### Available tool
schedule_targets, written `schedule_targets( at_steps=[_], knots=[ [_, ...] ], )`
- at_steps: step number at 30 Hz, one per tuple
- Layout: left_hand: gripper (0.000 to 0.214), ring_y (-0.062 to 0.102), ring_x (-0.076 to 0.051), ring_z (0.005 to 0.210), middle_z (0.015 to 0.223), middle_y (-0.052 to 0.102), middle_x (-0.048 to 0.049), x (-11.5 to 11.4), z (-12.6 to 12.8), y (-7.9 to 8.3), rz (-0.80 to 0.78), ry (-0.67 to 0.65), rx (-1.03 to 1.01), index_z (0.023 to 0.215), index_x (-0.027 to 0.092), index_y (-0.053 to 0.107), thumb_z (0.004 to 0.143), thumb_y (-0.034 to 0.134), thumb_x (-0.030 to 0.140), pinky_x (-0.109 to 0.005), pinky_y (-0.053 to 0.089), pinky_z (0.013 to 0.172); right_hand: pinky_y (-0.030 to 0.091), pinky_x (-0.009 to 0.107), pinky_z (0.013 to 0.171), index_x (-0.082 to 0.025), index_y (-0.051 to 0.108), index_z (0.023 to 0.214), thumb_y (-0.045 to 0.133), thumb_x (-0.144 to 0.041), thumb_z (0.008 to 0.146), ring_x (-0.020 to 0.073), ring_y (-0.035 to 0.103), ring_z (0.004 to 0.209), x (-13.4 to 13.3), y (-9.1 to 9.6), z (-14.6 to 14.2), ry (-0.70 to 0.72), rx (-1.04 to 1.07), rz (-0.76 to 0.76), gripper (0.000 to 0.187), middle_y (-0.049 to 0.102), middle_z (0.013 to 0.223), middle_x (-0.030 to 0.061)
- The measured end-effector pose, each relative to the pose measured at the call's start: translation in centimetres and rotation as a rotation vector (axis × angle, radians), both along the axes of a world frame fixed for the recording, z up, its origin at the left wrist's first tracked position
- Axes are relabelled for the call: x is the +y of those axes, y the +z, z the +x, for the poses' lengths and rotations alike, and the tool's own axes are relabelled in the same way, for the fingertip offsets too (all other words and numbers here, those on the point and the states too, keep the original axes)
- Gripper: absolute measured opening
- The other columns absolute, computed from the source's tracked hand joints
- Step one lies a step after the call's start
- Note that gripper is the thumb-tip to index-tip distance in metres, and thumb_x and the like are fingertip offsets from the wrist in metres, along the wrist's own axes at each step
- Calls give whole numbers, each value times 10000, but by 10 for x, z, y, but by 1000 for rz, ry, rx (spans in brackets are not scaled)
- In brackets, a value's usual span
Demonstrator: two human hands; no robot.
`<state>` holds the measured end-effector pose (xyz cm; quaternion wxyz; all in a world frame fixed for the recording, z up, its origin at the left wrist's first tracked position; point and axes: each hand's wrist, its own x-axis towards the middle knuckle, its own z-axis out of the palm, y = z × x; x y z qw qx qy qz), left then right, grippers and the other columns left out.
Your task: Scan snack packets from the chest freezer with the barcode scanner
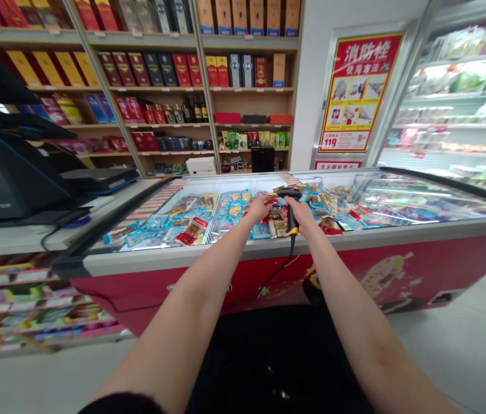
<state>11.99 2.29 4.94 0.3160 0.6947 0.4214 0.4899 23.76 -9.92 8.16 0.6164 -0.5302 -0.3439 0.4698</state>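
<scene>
My right hand (pixel 299 211) is wrapped round the grip of a black and yellow handheld barcode scanner (pixel 289 192), whose cable (pixel 278 265) hangs over the freezer's front edge. To its left, my left hand (pixel 259 208) is closed on a red packet (pixel 271 199), close to the scanner's head. Both hands are over the open middle of a chest freezer (pixel 182 264) with a red front. Beneath and around them lie many blue, red and gold packets (pixel 230 208). My fingers cover part of the red packet.
A dark checkout terminal (pixel 5 167) stands on the counter at left, above shelves of small packaged goods (pixel 39 305). A glass lid (pixel 419 192) covers the freezer's right part. Behind are shelves of boxed bottles (pixel 156 69), a red poster (pixel 361 92) and a refrigerated display (pixel 462 109).
</scene>
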Motion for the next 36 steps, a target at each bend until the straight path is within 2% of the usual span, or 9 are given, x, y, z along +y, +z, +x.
schedule_targets(
  at_steps=[3, 9, 13, 17, 21, 25, 30, 33, 36],
  knots=[
    [226, 690, -280, 1077, 972, 783, -64, -3, -2, -5, 79, -22, 125, 866, 195, 779, 706, 699, 57, -384, 487, 1038, 446, 265, 401, -201, 510, 719, 577, -318, 949, 135, 479, 377, 1, -5, 2, 11, -9, -10, 267, 528, 488, -15],
    [252, 680, -301, 1087, 1082, 764, -104, 0, -30, -11, 83, 134, 162, 982, 198, 783, 749, 718, 124, -392, 471, 1037, 449, 272, 394, -198, 520, 714, 591, -328, 939, 150, 499, 397, 7, -13, -7, 43, -19, -20, 269, 538, 494, -2],
    [339, 633, -312, 1196, 1192, 724, -143, 1, -71, -18, 119, 278, 312, 1104, 172, 748, 766, 716, 169, -393, 422, 1093, 422, 265, 368, -204, 499, 690, 564, -336, 956, 145, 477, 373, 12, -18, -26, 104, -48, -20, 304, 521, 472, -4],
    [432, 608, -331, 1231, 1259, 682, -181, -4, -121, -19, 118, 406, 497, 1196, 160, 703, 764, 699, 148, -411, 409, 1102, 445, 258, 379, -191, 520, 710, 614, -338, 940, 137, 509, 374, 17, -22, -56, 159, -111, -41, 288, 559, 510, 0],
    [446, 574, -382, 1252, 1290, 639, -236, -16, -164, -13, 45, 552, 669, 1249, 126, 658, 807, 645, 184, -460, 423, 1067, 432, 246, 361, -191, 519, 740, 589, -323, 953, 134, 504, 369, 21, -25, -92, 274, -104, -69, 260, 548, 496, -11],
    [476, 542, -438, 1266, 1322, 591, -291, -31, -196, -11, -73, 671, 762, 1235, 87, 638, 799, 664, 276, -517, 443, 1028, 430, 234, 367, -198, 496, 753, 602, -331, 948, 119, 486, 356, 25, -27, -124, 361, -90, -88, 259, 539, 497, -27],
    [581, 567, -459, 1234, 1299, 592, -321, -37, -216, -14, -183, 675, 800, 1169, 89, 658, 687, 770, 393, -519, 489, 971, 436, 238, 364, -191, 495, 755, 577, -327, 967, 120, 480, 360, 30, -29, -148, 423, -71, -151, 265, 525, 485, -30],
    [547, 625, -431, 1168, 1238, 642, -309, -34, -221, -15, -244, 640, 838, 1103, 107, 685, 609, 816, 303, -455, 531, 902, 442, 238, 369, -190, 497, 775, 569, -320, 975, 122, 490, 373, 33, -31, -155, 417, -49, -160, 249, 528, 488, -31],
    [407, 698, -359, 1034, 1022, 740, -219, -28, -224, -15, -308, 582, 840, 951, 159, 721, 556, 819, 188, -353, 546, 817, 446, 241, 373, -190, 495, 772, 571, -321, 976, 122, 497, 379, 35, -33, -157, 405, -36, -166, 254, 531, 492, -30]
  ],
)
